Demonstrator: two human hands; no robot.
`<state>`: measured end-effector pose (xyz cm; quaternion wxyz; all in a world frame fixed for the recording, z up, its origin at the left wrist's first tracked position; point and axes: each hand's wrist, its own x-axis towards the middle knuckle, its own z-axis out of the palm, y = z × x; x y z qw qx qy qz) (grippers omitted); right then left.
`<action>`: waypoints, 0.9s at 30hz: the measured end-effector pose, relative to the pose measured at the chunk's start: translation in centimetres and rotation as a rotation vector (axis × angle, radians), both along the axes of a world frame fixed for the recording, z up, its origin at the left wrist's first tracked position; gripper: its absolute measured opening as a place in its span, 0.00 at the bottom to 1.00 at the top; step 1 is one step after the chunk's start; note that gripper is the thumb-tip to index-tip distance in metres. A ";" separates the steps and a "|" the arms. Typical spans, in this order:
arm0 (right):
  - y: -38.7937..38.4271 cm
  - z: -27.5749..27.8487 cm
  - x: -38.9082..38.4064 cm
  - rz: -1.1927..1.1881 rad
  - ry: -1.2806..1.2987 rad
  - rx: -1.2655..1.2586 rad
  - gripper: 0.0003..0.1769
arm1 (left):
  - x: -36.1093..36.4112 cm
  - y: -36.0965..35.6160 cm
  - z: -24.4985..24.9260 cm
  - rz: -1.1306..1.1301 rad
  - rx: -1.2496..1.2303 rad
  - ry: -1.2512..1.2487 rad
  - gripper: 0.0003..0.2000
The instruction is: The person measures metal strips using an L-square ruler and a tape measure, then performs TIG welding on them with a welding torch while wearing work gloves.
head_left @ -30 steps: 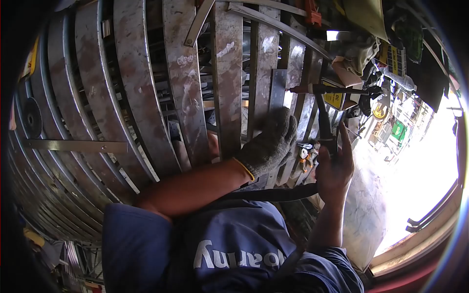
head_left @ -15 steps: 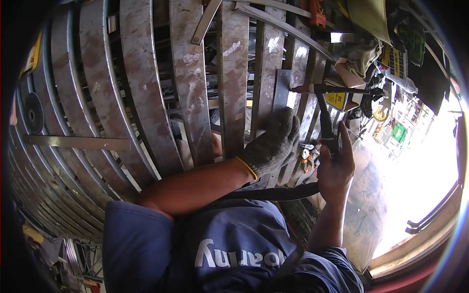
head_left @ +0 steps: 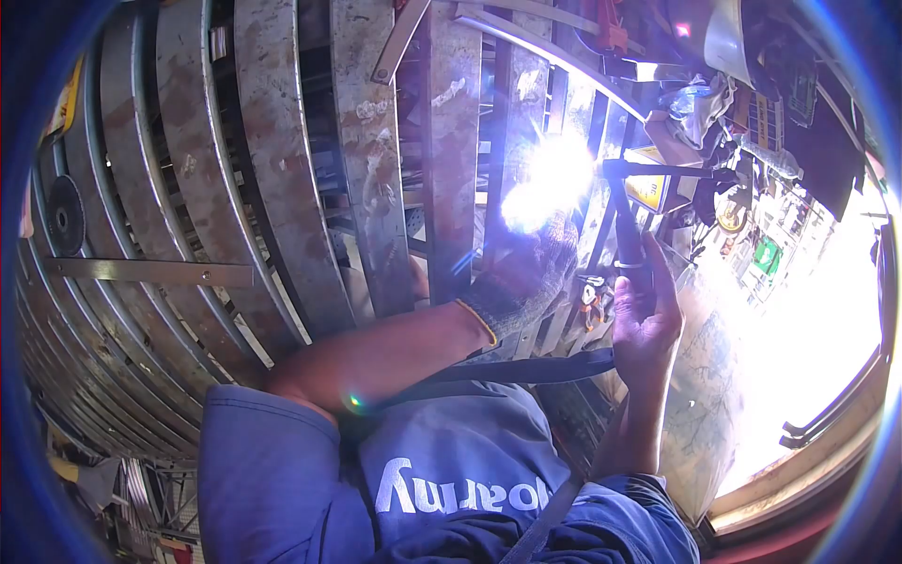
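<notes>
My left hand (head_left: 528, 268), in a dark knitted glove with a yellow cuff edge, rests on the metal slats. Its fingers curl at a flat metal bar, which white glare now mostly hides. In my bare right hand (head_left: 648, 315) is a welding torch (head_left: 628, 226), gripped by its handle with the index finger stretched along it. Beyond the gloved fingers burns a blinding arc (head_left: 554, 174), covering the torch tip. The torch's black cable (head_left: 526, 369) runs leftward in front of my shirt.
Wide metal slats (head_left: 272, 141) with gaps between them form the work surface. On it lie a grinding disc (head_left: 66, 216) and a drilled flat strip (head_left: 155, 272). Pliers (head_left: 590, 301) with orange handles sit near my right hand. A yellow-labelled box (head_left: 648, 179) stands behind the torch.
A bright arc has appeared at the torch tip, throwing bluish-white light over the slats, glove and shirt. Both hands have stayed nearly where they were.
</notes>
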<state>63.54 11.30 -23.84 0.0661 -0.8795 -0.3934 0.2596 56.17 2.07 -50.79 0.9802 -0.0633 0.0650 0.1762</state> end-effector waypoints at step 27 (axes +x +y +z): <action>-2.2 -0.3 0.5 -0.213 -0.056 0.113 0.44 | -3.4 9.3 7.8 0.124 2.732 1.074 0.30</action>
